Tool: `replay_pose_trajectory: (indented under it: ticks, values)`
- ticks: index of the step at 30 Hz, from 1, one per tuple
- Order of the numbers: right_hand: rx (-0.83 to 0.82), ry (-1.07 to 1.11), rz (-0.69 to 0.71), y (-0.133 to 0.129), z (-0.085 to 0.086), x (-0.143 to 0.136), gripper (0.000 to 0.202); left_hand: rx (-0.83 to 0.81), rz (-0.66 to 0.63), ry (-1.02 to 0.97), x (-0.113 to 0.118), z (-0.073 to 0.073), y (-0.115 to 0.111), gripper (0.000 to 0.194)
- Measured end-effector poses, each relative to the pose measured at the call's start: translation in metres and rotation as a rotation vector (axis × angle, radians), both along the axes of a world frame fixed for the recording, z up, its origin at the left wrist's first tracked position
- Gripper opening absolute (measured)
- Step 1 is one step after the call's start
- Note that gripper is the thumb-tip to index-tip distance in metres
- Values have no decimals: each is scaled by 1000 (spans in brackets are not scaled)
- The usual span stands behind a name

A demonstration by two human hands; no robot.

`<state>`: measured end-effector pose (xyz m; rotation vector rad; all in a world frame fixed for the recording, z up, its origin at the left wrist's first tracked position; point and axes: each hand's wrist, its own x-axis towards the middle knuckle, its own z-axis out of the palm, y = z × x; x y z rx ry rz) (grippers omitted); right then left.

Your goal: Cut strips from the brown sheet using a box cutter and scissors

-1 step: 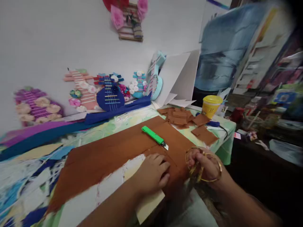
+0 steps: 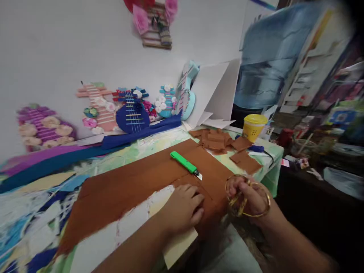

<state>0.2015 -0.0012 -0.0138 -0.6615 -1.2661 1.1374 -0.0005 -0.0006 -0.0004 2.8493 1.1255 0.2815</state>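
Note:
Large gold-handled scissors point(image 2: 242, 203) are in my right hand point(image 2: 247, 193), whose fingers are closed round the handles; the blades below are blurred. My left hand point(image 2: 183, 206) lies with bent, slightly spread fingers on a cream card strip point(image 2: 180, 248) and the edge of a brown sheet point(image 2: 122, 185). A green box cutter point(image 2: 184, 162) with a bit of blade out rests on the brown sheet, beyond my left hand. White board point(image 2: 99, 242) shows under the sheet's torn near edge.
Brown scraps point(image 2: 214, 140) and a yellow-lidded cup point(image 2: 254, 127) stand at the table's far right. Decorated instrument shapes point(image 2: 132, 115) lean on the wall. Coloured paper scraps point(image 2: 36, 223) cover the left. A water bottle point(image 2: 264, 64) stands behind.
My right hand has shifted slightly to the right with the scissors. My left hand, the cutter and the brown sheet have stayed in place.

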Motion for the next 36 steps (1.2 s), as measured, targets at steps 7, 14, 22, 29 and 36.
replay_pose_trajectory:
  ticks: [7, 14, 22, 29, 36]
  values:
    - [-3, 112, 53, -14, 10, 7, 15, -1, 13, -6, 0, 0, -3, 24]
    - [-26, 144, 143, -9, 12, 6, 46, 10, -2, -3, -1, 1, -3, 25]
    - [32, 274, 80, 0, 6, -11, 42, 11, -3, -5, -1, 2, -4, 25]
    - [70, 306, 52, 4, -2, -16, 40, 3, -7, -4, -1, 2, -4, 24]
    - [80, 260, 86, 3, -13, -18, 38, -2, -2, -8, -1, 4, -5, 25]
